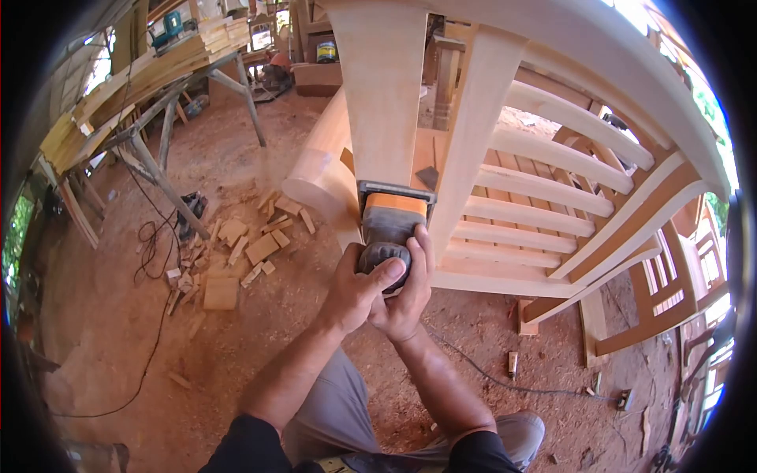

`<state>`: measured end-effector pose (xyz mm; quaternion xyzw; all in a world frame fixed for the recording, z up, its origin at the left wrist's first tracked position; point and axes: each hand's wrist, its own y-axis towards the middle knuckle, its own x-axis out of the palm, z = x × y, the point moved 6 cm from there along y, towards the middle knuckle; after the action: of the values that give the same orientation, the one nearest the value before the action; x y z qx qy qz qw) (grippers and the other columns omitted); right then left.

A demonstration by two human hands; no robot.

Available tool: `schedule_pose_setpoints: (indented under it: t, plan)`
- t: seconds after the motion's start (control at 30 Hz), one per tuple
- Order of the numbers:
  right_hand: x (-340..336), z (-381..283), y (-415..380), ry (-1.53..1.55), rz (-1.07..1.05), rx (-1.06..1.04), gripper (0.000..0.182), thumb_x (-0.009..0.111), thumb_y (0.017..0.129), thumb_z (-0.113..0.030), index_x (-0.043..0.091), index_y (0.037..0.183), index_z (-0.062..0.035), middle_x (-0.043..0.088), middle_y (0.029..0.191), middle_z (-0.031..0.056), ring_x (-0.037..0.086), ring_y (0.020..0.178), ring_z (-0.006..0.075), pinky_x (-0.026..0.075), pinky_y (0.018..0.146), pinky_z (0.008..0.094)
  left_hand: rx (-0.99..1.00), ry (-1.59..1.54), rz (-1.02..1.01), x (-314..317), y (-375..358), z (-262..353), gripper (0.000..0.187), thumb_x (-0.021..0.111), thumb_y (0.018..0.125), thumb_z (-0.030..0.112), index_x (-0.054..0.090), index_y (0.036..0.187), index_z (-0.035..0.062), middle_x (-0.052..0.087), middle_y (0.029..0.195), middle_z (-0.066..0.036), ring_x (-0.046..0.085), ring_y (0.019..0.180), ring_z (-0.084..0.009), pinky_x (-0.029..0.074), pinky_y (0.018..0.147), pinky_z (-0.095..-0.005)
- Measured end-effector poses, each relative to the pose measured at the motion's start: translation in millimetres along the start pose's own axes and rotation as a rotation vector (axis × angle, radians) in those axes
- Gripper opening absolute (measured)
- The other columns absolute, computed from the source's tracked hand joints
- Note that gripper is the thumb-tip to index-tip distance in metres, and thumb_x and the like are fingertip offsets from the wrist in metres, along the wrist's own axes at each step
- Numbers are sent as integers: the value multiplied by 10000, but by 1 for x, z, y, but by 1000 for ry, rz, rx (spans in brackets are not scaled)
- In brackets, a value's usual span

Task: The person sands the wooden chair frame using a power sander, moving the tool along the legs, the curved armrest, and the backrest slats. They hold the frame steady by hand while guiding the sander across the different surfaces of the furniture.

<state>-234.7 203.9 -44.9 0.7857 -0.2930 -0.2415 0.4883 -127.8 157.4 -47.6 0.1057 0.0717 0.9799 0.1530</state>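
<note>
Both my hands are wrapped round an orange and black power sander (392, 214) at the middle of the head view. My left hand (351, 292) grips its near end from the left, thumb over the top. From the right, my right hand (410, 288) closes on the same body, fingers along its side. The sander's dark flat pad lies against the lower part of a wide pale wooden slat (382, 102). That slat belongs to a large wooden bench frame (505, 284) with a curved rail and several narrower slats. The pad's underside is hidden.
Wood offcuts (256, 244) lie heaped on the dirt floor to the left. A rough workbench (150, 87) holds stacked boards behind them. A power cord (505, 385) runs right to an outlet box (624, 400). A small tube (512, 364) and a wooden chair (662, 292) are at right.
</note>
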Motion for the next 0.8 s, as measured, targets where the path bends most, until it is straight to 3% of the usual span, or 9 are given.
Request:
schedule_pose_setpoints:
  t: [0.07, 0.27, 0.37, 0.6, 0.8]
  plan:
    - [1, 2, -3, 21, 5, 14, 764, 748, 918, -271, 408, 1516, 64, 460, 1527, 373, 520, 1389, 526, 506, 1106, 525, -14, -20, 7, -2, -1, -3, 782, 856, 882, 508, 510, 1209, -112, 656, 1143, -196, 678, 1024, -210, 578, 842, -320]
    - [3, 34, -81, -27, -67, 82, 762, 743, 909, -250, 400, 1512, 66, 449, 1529, 393, 518, 1381, 554, 535, 1076, 519, -6, -25, 0, -19, -15, -104, 732, 853, 896, 440, 515, 1227, -118, 662, 1163, -200, 680, 1035, -213, 577, 844, -330]
    - [2, 36, -78, -18, -87, 83, 784, 742, 915, -289, 388, 1517, 69, 430, 1543, 403, 509, 1393, 553, 537, 1070, 515, -10, 50, 11, -19, -15, -105, 739, 856, 894, 450, 505, 1224, -111, 660, 1165, -199, 682, 1028, -215, 581, 841, -331]
    - [-1, 6, 14, 67, -26, -64, 813, 758, 915, -351, 411, 1502, 92, 456, 1533, 392, 517, 1399, 535, 542, 1059, 496, 60, -90, -1, 6, 3, 6, 697, 825, 927, 450, 499, 1213, -96, 659, 1143, -186, 688, 1003, -198, 583, 829, -306]
    - [6, 23, -41, 51, -89, -2, 785, 764, 879, -262, 413, 1490, 85, 466, 1525, 390, 528, 1384, 541, 559, 1041, 494, 40, 1, 39, -19, -9, -62, 690, 844, 898, 473, 538, 1182, -76, 658, 1110, -166, 673, 994, -178, 575, 811, -307]
